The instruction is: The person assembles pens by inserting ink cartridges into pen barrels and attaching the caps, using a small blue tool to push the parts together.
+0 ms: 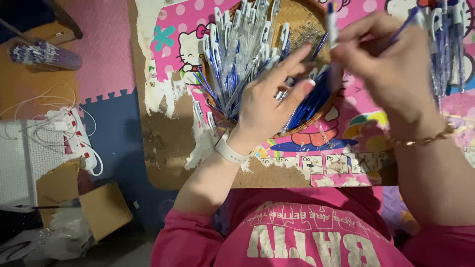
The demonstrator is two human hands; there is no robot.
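The head view shows two hands over one round woven basket on a worn pink table board. The basket holds too many pens to count: a heap of clear-barrelled pens with white caps toward its 9 o'clock side, and a bunch of blue refills at about its 5 o'clock edge.

The left hand lies over the basket's lower rim, a white wristband on its wrist. Its fingers are spread loosely and point toward 1 o'clock, resting on the refills and pens; whether they pinch one cannot be told.

The right hand, blurred, is raised at 3 o'clock of the basket, a chain bracelet on its wrist. Its fingers are narrowed around one pen barrel held upright, and a thin blue refill slants from the fingertips toward 1 o'clock.

A second bundle of pens hangs at the upper right edge. One wrapped pen bundle lies on the floor at 10 o'clock, one white power strip at 9 o'clock, and one cardboard box at 8 o'clock.
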